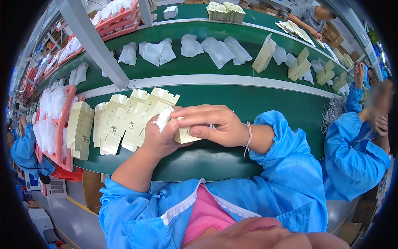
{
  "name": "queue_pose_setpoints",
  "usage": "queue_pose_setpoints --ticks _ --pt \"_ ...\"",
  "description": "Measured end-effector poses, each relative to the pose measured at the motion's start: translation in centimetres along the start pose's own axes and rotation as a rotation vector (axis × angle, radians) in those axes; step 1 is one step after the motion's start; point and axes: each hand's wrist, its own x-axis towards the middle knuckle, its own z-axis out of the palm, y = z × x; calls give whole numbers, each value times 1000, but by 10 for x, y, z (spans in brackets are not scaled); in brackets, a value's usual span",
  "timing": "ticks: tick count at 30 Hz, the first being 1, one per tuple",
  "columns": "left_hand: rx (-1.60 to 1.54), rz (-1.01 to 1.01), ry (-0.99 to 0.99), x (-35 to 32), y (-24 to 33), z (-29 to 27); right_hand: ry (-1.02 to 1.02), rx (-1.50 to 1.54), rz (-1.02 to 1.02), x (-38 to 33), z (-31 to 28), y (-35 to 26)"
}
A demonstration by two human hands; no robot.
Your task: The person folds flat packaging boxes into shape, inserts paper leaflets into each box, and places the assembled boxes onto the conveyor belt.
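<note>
In front of my chest, both hands meet around a small cream carton. My left hand is closed round its left side. My right hand lies across it from the right, fingers over the top and thumb pressed on the near face. A white piece, perhaps a wrapped item or a carton flap, shows between my left thumb and fingers. Most of the carton is hidden by my hands. Just behind my left hand, several flat cream cartons lie fanned out on the green table.
A pink crate of white-wrapped items stands left, beside stacked flat cartons. Beyond a metal rail, a green belt carries white-wrapped items and opened cartons. A co-worker in blue sits close on my right.
</note>
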Motion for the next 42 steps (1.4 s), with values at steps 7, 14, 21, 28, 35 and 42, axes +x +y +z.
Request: queue_pose_setpoints --ticks 7,14,21,28,35,42 --pt "19 84 -112 -5 -8 2 30 -70 0 1 0 2" --pt "39 -222 100 12 -9 1 118 -456 -266 6 -12 13" --pt "-1320 -1202 373 19 -11 -9 -166 -878 -604 14 -12 19" --pt "-908 -1094 484 18 -20 -11 -296 -896 120 6 -20 24" --pt "-957 -1070 337 17 -16 -11 -564 -974 438 -12 -27 56" --pt "-970 -1095 328 16 -17 -10 -588 -915 468 -12 -32 60"
